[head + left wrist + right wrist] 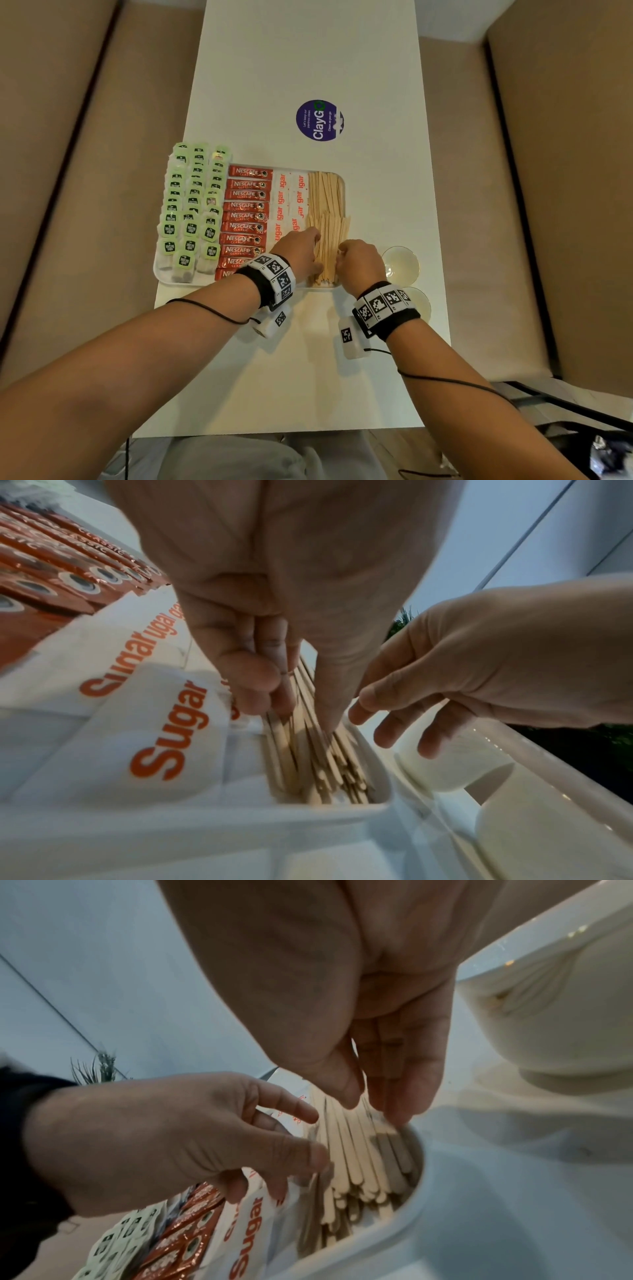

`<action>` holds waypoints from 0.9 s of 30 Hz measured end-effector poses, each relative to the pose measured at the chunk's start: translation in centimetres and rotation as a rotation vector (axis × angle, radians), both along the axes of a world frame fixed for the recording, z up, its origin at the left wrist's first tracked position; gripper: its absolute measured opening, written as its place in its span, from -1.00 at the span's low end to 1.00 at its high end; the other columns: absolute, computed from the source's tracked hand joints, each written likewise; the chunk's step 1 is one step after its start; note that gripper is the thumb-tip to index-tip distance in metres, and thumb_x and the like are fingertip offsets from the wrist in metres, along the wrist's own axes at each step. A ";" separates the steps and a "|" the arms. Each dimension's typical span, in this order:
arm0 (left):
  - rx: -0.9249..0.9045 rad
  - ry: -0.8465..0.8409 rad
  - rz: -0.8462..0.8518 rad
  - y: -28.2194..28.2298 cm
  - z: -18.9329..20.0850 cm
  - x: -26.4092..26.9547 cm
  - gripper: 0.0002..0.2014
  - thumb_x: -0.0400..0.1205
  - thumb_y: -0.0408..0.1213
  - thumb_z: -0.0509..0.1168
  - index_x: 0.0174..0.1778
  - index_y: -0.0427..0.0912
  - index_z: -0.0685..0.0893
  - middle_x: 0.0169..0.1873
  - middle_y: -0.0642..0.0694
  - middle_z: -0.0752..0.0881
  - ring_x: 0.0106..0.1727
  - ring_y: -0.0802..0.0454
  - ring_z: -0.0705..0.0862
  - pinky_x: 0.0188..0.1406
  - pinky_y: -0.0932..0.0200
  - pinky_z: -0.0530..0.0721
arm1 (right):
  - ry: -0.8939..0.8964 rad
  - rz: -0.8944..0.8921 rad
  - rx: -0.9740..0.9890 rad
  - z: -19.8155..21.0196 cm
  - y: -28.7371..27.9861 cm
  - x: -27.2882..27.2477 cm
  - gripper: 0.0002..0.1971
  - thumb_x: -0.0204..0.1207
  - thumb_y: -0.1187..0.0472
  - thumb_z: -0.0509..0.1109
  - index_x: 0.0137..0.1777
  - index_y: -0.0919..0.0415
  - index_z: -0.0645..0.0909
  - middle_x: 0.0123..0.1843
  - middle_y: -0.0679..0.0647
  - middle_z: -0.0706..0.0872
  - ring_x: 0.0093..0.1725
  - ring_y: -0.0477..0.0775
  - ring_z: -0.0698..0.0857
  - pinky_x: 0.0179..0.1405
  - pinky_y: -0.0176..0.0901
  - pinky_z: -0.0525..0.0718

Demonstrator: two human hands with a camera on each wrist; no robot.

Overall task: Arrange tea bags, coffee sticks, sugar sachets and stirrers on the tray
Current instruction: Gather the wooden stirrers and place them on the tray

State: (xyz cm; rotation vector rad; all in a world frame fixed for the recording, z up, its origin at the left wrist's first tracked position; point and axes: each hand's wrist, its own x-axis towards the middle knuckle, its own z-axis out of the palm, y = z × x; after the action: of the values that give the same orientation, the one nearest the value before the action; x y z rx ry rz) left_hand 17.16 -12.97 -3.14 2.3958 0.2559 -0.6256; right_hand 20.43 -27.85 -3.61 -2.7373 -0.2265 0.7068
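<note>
On the tray: a white rectangular tray (161, 274) sits left of centre on the white table (308, 68), packed in columns from left to right.
Tea bags: green-tagged tea bags (191, 205) fill the left, spilling past the far rim.
Coffee sticks: red Nescafé Classic sticks (245, 216) lie crosswise, stacked near to far.
Sugar sachets: white, orange "Sugar" lettering (291, 202), next column right.
Stirrers: pale wooden stirrers (327, 202) lie lengthwise along the right edge, overlapping.
Left hand: left hand (301, 251) flanks the near stirrers; fingers loosely spread, tips touching the sticks, gripping nothing.
Right hand: right hand (359, 262) flanks the other side, fingers extended downward onto the bundle, relaxed.
Wrist views: fingertips (346, 1099) meet stirrer ends against the tray's near right corner (377, 799).
Beside: two cream bowls (400, 265) right of the tray; purple ClayGo sticker (319, 120) farther up.
</note>
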 end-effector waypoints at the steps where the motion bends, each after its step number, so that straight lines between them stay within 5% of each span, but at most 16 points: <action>1: -0.004 0.003 0.014 0.0 0.0 0.1 -0.43 0.52 -0.19 0.53 0.44 -0.12 0.50 -0.13 -0.06 0.75 -0.14 -0.04 0.74 -0.06 -0.01 0.78 | -0.003 0.013 0.004 -0.1 -0.1 0.0 -0.85 0.63 0.29 0.30 -0.02 0.20 0.73 -0.16 0.09 0.77 -0.18 0.16 0.75 -0.12 0.10 0.82; 6: 0.011 -0.007 0.031 -0.4 -0.3 -0.1 -0.57 0.58 -0.10 0.50 0.30 -0.09 0.55 -0.10 -0.07 0.73 -0.11 -0.04 0.72 -0.05 0.01 0.74 | 0.036 0.113 -0.013 -0.1 -0.4 -0.3 -0.84 0.52 0.43 0.28 -0.20 0.21 0.63 -0.23 0.05 0.67 -0.24 0.18 0.69 -0.24 -0.04 0.73; 10: 0.026 0.001 0.032 -0.5 -0.5 -0.2 -0.68 0.55 -0.11 0.51 0.09 -0.07 0.55 -0.16 -0.05 0.71 -0.15 -0.04 0.71 -0.11 0.01 0.72 | 0.016 0.128 0.037 -0.2 -0.5 -0.7 -0.88 0.58 0.34 0.37 0.07 0.17 0.60 0.12 0.07 0.50 -0.18 0.15 0.67 -0.10 0.03 0.75; 17: 0.035 0.019 0.010 -0.9 -0.7 -0.5 -0.65 0.50 -0.11 0.56 -0.05 -0.06 0.50 -0.23 -0.04 0.71 -0.21 -0.04 0.69 -0.27 0.09 0.61 | 0.021 0.211 0.027 -0.3 -0.8 -1.3 -0.63 0.53 0.43 0.38 0.32 0.20 0.62 0.33 0.13 0.49 -0.03 0.19 0.71 -0.01 0.05 0.77; 23: 0.105 -0.121 0.067 0.2 -0.2 0.4 -0.66 0.59 -0.14 0.50 0.20 -0.10 0.58 0.06 -0.06 0.64 -0.01 -0.05 0.66 -0.08 0.12 0.57 | -0.075 0.278 0.061 -0.9 -0.4 -0.3 -0.56 0.59 0.23 0.43 0.45 0.22 0.50 0.68 0.24 0.30 0.53 0.27 0.48 0.28 0.20 0.71; 27: 0.180 -0.110 0.017 1.0 0.1 1.5 -0.45 0.60 -0.19 0.48 0.47 -0.17 0.47 0.26 -0.16 0.58 0.10 -0.15 0.69 0.00 0.01 0.67 | -0.068 0.369 0.043 -2.2 -0.1 -0.6 -0.66 0.55 0.28 0.43 0.31 0.20 0.52 0.60 0.28 0.38 0.36 0.32 0.64 0.17 0.12 0.77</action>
State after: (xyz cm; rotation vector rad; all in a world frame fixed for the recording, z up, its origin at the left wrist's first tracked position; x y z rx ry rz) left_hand 18.69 -11.94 -3.04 2.5877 0.2963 -0.4783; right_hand 19.81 -27.93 -5.85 -2.7069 -0.7680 0.6888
